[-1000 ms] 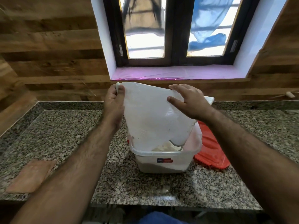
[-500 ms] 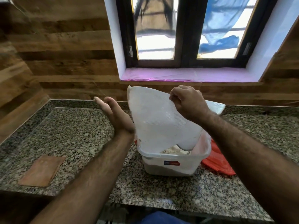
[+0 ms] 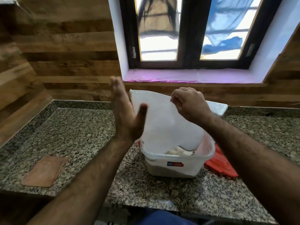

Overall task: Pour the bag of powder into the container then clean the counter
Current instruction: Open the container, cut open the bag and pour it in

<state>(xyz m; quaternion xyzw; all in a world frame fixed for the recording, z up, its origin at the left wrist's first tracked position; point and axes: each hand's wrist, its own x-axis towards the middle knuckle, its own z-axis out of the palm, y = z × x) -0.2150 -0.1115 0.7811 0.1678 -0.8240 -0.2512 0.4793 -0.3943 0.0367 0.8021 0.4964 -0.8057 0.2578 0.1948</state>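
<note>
A white plastic bag (image 3: 164, 120) hangs upside down, its mouth inside a translucent plastic container (image 3: 175, 164) on the granite counter (image 3: 78, 137). Pale powder (image 3: 177, 151) lies heaped in the container under the bag's mouth. My right hand (image 3: 190, 104) pinches the bag's raised upper edge. My left hand (image 3: 125, 114) is flat and open, fingers straight, right at the bag's left side; the thumb lies against the bag.
A red lid (image 3: 222, 166) lies behind and right of the container. A brown cloth (image 3: 44, 171) lies flat on the counter's front left. Wooden walls rise behind and at the left. A window with a pink sill (image 3: 191, 76) is above.
My left hand let go of the bag's left corner, swung out to the left, and has now come back flat against the bag's side. The right hand's flat press became a pinch of the top edge.
</note>
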